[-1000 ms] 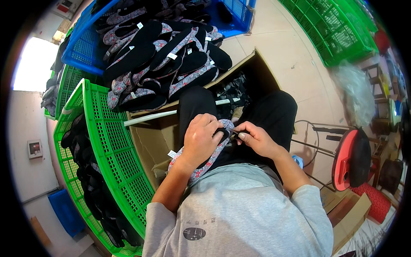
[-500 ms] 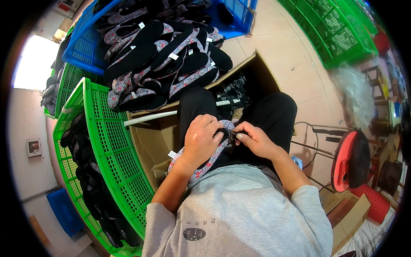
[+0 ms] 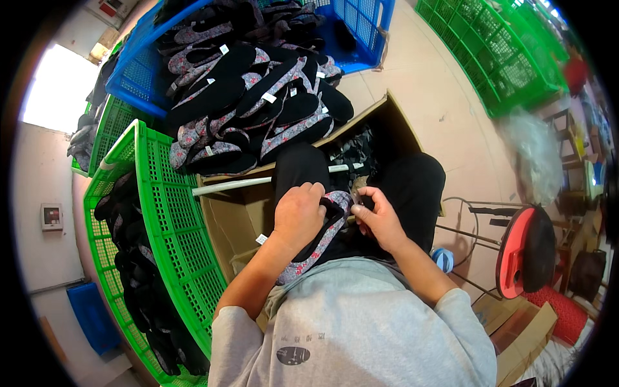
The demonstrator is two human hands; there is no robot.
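A floral fabric shoe (image 3: 327,237) with a black inside lies across my lap, its toe pointing away from me. My left hand (image 3: 299,214) is closed on the shoe's upper part, knuckles up. Close beside the toe, my right hand (image 3: 380,220) has its thumb and fingers pinched together. Something small and thin seems to be between those fingers, too small to make out. A pile of similar floral and black shoes (image 3: 274,106), several with white tags, lies beyond my left knee.
An open cardboard box (image 3: 406,122) with dark scraps stands under my knees, a white rod (image 3: 238,185) across it. At left is a green crate (image 3: 177,226) of dark shoes; a blue crate (image 3: 138,77) is behind the pile. A red-and-black round stool (image 3: 516,251) stands at right.
My right hand has drawn slightly back from the shoe's opening to beside the toe. The dark item between my hands no longer shows there. My left hand stays on the shoe.
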